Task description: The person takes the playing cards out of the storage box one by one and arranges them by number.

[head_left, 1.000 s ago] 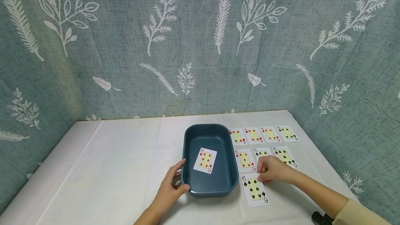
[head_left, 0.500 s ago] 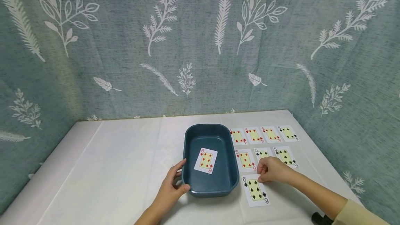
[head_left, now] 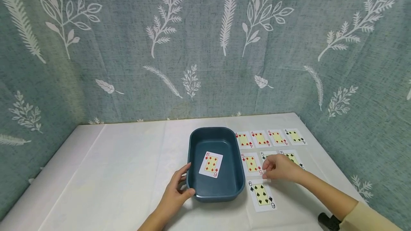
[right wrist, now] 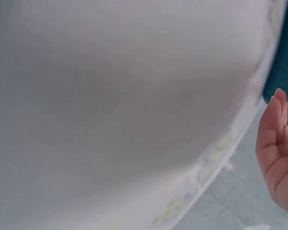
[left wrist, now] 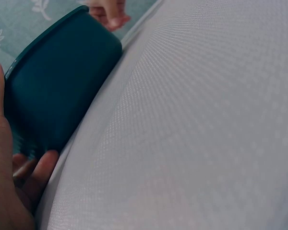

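A dark blue rectangular tray (head_left: 216, 199) stands on the white cloth, a six of diamonds (head_left: 211, 164) face up inside it. My left hand (head_left: 173, 196) holds the tray's left side, thumb by the near corner and fingers along the wall. In the left wrist view its fingertips (left wrist: 48, 163) sit low against the tray wall. Right of the tray, the six of spades (head_left: 262, 195) lies face up. Just above its top edge is my right hand (head_left: 282, 168), fingers loosely bent with nothing between them. The hand partly covers the black fives behind it.
A row of fours, such as the four of spades (head_left: 295, 137), lies at the back right. In front are the fives, the five of diamonds (head_left: 252, 164) leftmost. A patterned green cloth (head_left: 205, 63) walls the table. A black object (head_left: 328, 221) shows by the right sleeve.
My right hand has come off the six of spades' upper right corner and shifted slightly up and left. The card stays in place. My left hand and the tray have not moved.
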The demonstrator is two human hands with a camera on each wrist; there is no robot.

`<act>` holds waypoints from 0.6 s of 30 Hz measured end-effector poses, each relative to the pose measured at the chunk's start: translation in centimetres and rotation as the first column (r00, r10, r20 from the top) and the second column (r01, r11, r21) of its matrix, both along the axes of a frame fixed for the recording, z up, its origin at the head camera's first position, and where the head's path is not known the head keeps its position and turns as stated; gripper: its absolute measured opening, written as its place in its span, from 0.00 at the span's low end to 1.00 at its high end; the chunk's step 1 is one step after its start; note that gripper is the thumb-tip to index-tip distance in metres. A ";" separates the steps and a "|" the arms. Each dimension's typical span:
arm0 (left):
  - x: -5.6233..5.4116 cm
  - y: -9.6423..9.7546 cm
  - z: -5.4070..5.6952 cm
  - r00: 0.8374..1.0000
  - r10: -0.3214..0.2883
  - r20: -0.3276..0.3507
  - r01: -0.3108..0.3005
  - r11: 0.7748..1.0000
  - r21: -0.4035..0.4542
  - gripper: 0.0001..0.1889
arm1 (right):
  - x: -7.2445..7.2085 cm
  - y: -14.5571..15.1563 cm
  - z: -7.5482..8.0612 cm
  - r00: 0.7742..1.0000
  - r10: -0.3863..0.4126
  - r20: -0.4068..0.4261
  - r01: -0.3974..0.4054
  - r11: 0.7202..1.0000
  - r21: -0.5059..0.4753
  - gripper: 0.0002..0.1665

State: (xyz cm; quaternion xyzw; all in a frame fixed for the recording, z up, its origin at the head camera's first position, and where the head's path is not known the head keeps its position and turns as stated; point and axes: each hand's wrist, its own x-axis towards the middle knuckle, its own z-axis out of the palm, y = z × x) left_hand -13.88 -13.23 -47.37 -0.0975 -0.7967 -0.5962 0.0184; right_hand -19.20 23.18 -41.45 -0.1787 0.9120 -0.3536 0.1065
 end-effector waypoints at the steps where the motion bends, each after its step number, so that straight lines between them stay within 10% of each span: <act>1: 0.0 0.0 0.0 1.000 0.003 0.001 -0.003 1.000 -0.003 0.38 | -0.1 -0.1 0.2 1.000 -0.002 -0.001 0.002 1.000 -0.006 0.12; 18: -0.1 0.0 0.1 1.000 0.003 -0.001 -0.003 1.000 -0.026 0.39 | -1.4 -1.8 3.5 0.999 -0.012 -0.053 0.008 0.997 -0.079 0.17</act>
